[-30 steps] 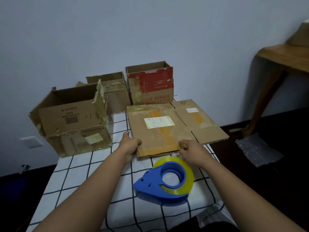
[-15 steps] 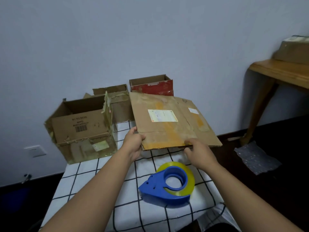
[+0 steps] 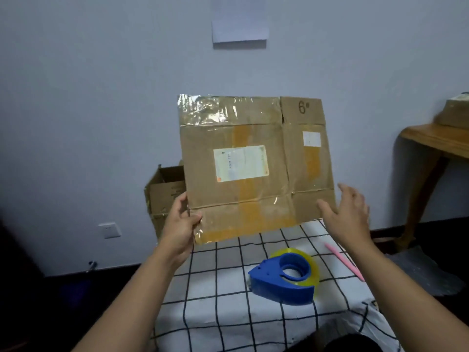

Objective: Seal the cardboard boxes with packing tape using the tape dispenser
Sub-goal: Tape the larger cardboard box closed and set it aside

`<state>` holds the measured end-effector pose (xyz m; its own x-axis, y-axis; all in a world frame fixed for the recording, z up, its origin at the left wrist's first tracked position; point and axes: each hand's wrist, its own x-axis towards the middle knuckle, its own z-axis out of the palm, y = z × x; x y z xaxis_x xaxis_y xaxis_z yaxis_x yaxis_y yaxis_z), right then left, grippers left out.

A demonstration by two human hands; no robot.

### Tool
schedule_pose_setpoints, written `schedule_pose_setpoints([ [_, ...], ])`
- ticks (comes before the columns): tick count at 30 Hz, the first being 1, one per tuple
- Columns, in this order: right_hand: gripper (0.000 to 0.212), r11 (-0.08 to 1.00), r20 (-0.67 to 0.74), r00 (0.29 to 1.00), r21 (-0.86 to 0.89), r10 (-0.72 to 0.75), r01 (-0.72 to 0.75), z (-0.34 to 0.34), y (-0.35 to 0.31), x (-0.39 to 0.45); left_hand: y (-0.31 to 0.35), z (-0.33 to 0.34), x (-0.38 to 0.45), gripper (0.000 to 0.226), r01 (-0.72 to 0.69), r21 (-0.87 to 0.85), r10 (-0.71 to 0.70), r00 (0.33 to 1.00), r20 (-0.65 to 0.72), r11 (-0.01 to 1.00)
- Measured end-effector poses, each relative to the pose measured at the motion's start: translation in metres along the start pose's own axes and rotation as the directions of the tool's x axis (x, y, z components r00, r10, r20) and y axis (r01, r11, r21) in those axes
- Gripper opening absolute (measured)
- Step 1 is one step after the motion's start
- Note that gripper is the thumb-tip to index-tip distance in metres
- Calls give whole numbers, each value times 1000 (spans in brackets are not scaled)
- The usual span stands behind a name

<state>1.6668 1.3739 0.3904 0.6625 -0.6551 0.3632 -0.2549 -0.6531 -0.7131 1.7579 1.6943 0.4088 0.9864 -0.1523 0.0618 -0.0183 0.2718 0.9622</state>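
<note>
Flattened box [image 3: 253, 168]: held upright above the checked surface [image 3: 223, 301], label facing the viewer. Left hand [image 3: 181, 224]: grips its 8 o'clock corner, thumb on front. Right hand [image 3: 347, 214]: spread, holding nothing, beside its 4 o'clock edge. Dispenser [image 3: 284, 278]: blue, on surface at 5 o'clock of the box. Open box [image 3: 165, 196]: behind, at 9 o'clock.

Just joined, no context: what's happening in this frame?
A person holds a flattened cardboard box upright above the checked table. The left hand grips its lower left edge; the right hand is open beside the right edge, not gripping. The blue tape dispenser lies untouched on the table. No new tape is applied yet.
</note>
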Motion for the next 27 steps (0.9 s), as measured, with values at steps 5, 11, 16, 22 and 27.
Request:
schedule_pose_setpoints([
  [5,100,954,238,969,299,-65,-9,17,-50,-21,23,-98,-41,46,-12,19,13,998,-53,1000],
  [11,126,848,352,930,520,-104,-102,62,-116,-62,44,-178,-76,50,-101,210,132,981,-141,972],
  [16,138,820,430,894,552,-123,-153,99,-139,-92,48,-212,-84,74,-102,347,163,975,-151,932],
  [22,124,689,547,804,676,-232,-261,125,-151,-114,26,-217,-78,74,-73,298,151,956,-250,952],
  [27,79,603,615,706,725,-350,-333,133,-137,-124,-4,-206,-78,68,-90,294,167,954,-250,952],
])
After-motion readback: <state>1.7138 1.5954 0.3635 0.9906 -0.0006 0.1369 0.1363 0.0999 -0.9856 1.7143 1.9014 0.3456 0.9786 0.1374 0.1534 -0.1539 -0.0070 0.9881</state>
